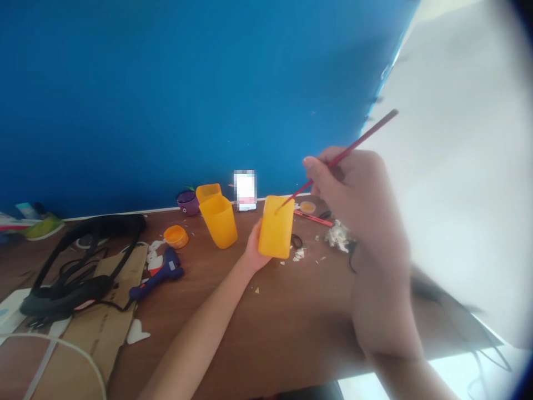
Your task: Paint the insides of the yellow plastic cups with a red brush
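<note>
My left hand [255, 249] grips a yellow rectangular container [275, 228] from behind and holds it up over the table; most of the fingers are hidden behind it. Between the thumb and fingers of my right hand [345, 183] is a slim dark red paintbrush [366, 135]. The brush slants down to the left, its tip at the container's yellow face. To the left, two yellow containers [220, 222] stand close together, both open at the top. An open jar of orange-yellow paint [175, 236] sits nearer to me on the left.
A blue glue gun [160, 273], cardboard [110, 316] and a black strapped headset [70, 289] occupy the left side. A purple pot [188, 203] and a lit phone [245, 190] stand by the blue wall. Right of centre lie a red cutter [314, 217], crumpled scrap [338, 236] and a lid [307, 207].
</note>
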`<act>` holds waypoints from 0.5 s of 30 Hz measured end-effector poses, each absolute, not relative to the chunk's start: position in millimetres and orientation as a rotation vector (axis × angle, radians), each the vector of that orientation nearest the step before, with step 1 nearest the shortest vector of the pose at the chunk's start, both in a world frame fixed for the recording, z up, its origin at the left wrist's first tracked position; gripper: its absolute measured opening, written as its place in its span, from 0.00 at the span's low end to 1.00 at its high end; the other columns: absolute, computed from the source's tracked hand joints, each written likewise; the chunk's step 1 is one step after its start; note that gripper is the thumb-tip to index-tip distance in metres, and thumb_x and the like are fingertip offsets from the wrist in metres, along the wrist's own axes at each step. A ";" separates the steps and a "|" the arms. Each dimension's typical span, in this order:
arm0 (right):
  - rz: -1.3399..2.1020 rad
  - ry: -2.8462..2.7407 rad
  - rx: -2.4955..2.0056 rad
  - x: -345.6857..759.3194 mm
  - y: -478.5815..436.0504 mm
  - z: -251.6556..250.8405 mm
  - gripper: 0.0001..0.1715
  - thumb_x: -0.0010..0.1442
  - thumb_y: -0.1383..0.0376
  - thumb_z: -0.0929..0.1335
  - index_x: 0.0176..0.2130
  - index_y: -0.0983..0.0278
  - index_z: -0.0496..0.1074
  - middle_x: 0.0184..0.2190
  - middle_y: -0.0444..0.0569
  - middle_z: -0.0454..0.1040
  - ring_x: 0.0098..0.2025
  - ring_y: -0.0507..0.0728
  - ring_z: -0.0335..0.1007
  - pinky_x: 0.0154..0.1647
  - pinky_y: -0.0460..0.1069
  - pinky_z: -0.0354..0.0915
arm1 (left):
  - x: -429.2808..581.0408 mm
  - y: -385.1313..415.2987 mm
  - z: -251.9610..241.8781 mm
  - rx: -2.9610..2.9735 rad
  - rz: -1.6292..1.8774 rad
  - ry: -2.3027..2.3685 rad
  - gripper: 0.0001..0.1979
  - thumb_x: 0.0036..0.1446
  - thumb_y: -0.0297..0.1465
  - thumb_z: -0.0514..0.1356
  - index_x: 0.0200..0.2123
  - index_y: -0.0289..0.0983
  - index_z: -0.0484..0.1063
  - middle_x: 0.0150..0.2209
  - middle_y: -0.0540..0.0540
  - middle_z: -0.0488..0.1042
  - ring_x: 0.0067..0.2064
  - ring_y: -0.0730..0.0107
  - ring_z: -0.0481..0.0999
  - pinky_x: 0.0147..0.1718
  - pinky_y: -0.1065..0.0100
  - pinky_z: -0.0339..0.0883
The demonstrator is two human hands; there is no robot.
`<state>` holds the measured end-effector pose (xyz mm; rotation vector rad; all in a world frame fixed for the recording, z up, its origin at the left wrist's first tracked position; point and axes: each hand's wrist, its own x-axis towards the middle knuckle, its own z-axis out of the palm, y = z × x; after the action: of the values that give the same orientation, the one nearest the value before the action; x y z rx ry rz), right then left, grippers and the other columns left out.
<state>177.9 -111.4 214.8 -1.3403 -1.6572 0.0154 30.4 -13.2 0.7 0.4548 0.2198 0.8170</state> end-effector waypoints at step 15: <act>0.107 -1.867 -1.365 179.8 -118.4 218.7 0.26 0.66 0.60 0.64 0.19 0.62 0.57 0.14 0.42 0.54 0.17 0.49 0.47 0.19 0.50 0.48 | 32.2 -11.2 -1.8 0.407 0.864 0.240 0.26 0.64 0.45 0.54 0.58 0.34 0.69 0.47 0.39 0.80 0.46 0.57 0.81 0.46 0.60 0.74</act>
<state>179.8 -118.4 218.7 -1.3652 -1.8671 0.1069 32.2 -11.2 -1.8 0.4073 0.2395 0.8636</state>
